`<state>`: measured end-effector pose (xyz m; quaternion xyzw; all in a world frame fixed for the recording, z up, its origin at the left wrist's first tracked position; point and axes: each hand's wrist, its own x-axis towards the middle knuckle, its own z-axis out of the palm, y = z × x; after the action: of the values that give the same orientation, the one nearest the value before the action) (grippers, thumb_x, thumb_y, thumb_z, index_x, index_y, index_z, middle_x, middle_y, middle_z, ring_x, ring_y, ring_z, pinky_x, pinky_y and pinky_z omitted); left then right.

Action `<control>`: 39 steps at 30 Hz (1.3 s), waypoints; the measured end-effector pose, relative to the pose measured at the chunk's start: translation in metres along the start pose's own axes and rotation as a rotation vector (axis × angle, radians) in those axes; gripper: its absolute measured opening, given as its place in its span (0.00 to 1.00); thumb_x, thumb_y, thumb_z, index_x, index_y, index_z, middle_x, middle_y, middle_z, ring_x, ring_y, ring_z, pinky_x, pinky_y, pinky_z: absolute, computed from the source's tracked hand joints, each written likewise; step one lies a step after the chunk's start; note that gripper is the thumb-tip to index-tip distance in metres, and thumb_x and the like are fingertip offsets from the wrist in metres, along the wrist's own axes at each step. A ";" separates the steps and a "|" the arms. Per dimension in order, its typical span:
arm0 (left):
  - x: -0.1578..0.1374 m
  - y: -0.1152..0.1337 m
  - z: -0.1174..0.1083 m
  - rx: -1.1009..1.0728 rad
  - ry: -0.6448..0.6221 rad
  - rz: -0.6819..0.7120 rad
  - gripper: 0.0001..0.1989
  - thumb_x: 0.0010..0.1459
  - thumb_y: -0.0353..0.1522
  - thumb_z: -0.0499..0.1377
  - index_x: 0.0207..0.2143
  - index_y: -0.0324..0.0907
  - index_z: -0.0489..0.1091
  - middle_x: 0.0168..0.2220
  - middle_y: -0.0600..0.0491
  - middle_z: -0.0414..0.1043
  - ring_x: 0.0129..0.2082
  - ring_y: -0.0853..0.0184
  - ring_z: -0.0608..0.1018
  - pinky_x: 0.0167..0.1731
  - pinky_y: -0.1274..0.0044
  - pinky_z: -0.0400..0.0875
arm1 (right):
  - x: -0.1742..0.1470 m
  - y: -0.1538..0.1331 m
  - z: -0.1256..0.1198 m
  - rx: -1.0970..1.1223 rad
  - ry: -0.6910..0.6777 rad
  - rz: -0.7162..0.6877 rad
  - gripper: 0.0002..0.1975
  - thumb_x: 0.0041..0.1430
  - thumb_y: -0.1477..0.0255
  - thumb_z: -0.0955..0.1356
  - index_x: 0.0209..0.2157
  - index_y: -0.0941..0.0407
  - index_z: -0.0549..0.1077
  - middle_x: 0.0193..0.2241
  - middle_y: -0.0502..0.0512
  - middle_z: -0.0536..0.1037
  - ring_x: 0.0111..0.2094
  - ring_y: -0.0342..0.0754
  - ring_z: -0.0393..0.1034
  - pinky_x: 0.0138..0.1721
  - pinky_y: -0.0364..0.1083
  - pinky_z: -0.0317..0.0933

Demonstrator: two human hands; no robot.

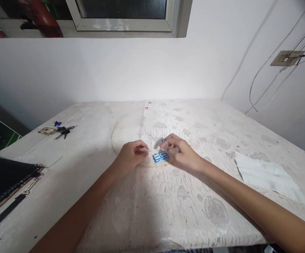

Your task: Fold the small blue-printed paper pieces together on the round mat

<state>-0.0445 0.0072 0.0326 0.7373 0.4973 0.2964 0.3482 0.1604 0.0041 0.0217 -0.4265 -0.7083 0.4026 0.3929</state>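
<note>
Between the thumb and fingers of my left hand (131,154) is a small thin white piece (143,149), like paper or a sticker backing. A small flat rectangular piece with blue and white markings (161,156) lies on the table between my hands. Over its right side reaches my right hand (182,151), fingers bent and thumb apart from the index finger. A tiny blue bit (163,140) shows just beyond the right index fingertip; whether the finger touches it I cannot tell.
The table (131,203) has a worn plastic-like cover. Keys (64,131) and a small blue object (57,123) lie at left, near a black zippered case (7,182). A white cloth or paper (268,175) lies right. Wires hang from a wall socket (286,58).
</note>
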 end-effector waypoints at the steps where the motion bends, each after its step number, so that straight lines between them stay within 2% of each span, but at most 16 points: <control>1: 0.000 0.002 0.001 -0.058 -0.007 0.052 0.04 0.48 0.31 0.55 0.28 0.41 0.68 0.27 0.54 0.69 0.28 0.68 0.73 0.27 0.77 0.67 | 0.000 -0.001 0.002 0.105 -0.015 0.056 0.10 0.53 0.76 0.60 0.34 0.54 0.70 0.34 0.53 0.66 0.30 0.43 0.62 0.28 0.45 0.57; 3: 0.001 0.005 0.004 -0.143 -0.004 0.160 0.03 0.46 0.28 0.56 0.25 0.41 0.70 0.33 0.52 0.68 0.34 0.68 0.73 0.33 0.77 0.68 | 0.000 -0.005 0.004 0.316 -0.056 0.145 0.08 0.54 0.71 0.61 0.37 0.54 0.68 0.30 0.52 0.68 0.26 0.42 0.61 0.25 0.43 0.55; 5: 0.000 0.005 0.008 -0.164 0.018 0.223 0.04 0.45 0.26 0.57 0.23 0.41 0.71 0.37 0.52 0.66 0.36 0.68 0.72 0.35 0.77 0.68 | 0.000 -0.008 0.005 0.474 -0.122 0.187 0.08 0.53 0.71 0.63 0.36 0.55 0.69 0.28 0.51 0.69 0.26 0.41 0.61 0.25 0.43 0.55; 8: 0.000 0.003 0.014 -0.156 0.032 0.252 0.06 0.47 0.25 0.56 0.24 0.42 0.72 0.38 0.52 0.65 0.35 0.69 0.72 0.35 0.77 0.68 | -0.001 -0.010 0.005 0.558 -0.197 0.212 0.08 0.48 0.75 0.67 0.33 0.56 0.72 0.26 0.50 0.70 0.25 0.40 0.62 0.27 0.43 0.54; 16: 0.000 0.003 0.024 -0.220 -0.028 0.303 0.06 0.49 0.25 0.55 0.29 0.41 0.70 0.31 0.53 0.68 0.33 0.69 0.72 0.35 0.76 0.68 | -0.001 -0.009 0.008 0.611 -0.129 0.251 0.06 0.43 0.79 0.67 0.27 0.59 0.74 0.21 0.49 0.70 0.22 0.38 0.61 0.26 0.42 0.53; 21: 0.000 0.001 0.028 -0.184 0.029 0.351 0.05 0.49 0.25 0.55 0.28 0.41 0.68 0.29 0.54 0.68 0.31 0.70 0.71 0.31 0.78 0.66 | -0.002 -0.010 0.009 0.609 -0.164 0.283 0.09 0.41 0.81 0.68 0.28 0.59 0.71 0.21 0.48 0.70 0.21 0.38 0.62 0.24 0.41 0.53; 25: 0.000 0.003 0.030 -0.142 0.055 0.372 0.06 0.50 0.24 0.54 0.29 0.42 0.69 0.31 0.55 0.68 0.33 0.70 0.72 0.33 0.77 0.66 | -0.002 -0.011 0.009 0.655 -0.096 0.288 0.09 0.41 0.79 0.68 0.30 0.58 0.70 0.22 0.48 0.70 0.21 0.38 0.61 0.24 0.42 0.54; 29: -0.001 0.005 0.031 -0.044 0.157 0.403 0.07 0.50 0.24 0.54 0.29 0.43 0.69 0.31 0.55 0.68 0.32 0.70 0.71 0.32 0.77 0.66 | -0.003 -0.014 0.010 0.646 -0.107 0.307 0.12 0.43 0.78 0.68 0.33 0.57 0.68 0.23 0.49 0.70 0.22 0.39 0.63 0.26 0.43 0.56; 35: -0.003 0.002 0.034 0.095 0.177 0.515 0.13 0.55 0.23 0.49 0.37 0.46 0.69 0.34 0.55 0.66 0.34 0.72 0.71 0.33 0.79 0.67 | -0.006 -0.014 0.012 0.635 -0.086 0.292 0.14 0.42 0.77 0.69 0.36 0.57 0.68 0.22 0.48 0.68 0.21 0.39 0.62 0.25 0.43 0.55; 39: -0.002 0.002 0.031 0.135 0.294 0.465 0.12 0.59 0.28 0.47 0.44 0.44 0.64 0.38 0.53 0.66 0.37 0.71 0.71 0.39 0.77 0.67 | -0.002 -0.010 0.006 0.457 0.037 0.273 0.07 0.45 0.76 0.67 0.31 0.58 0.71 0.23 0.51 0.69 0.21 0.39 0.60 0.22 0.43 0.53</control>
<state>-0.0200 -0.0018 0.0163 0.8022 0.3787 0.4381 0.1454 0.1524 -0.0028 0.0282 -0.4259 -0.5275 0.5934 0.4339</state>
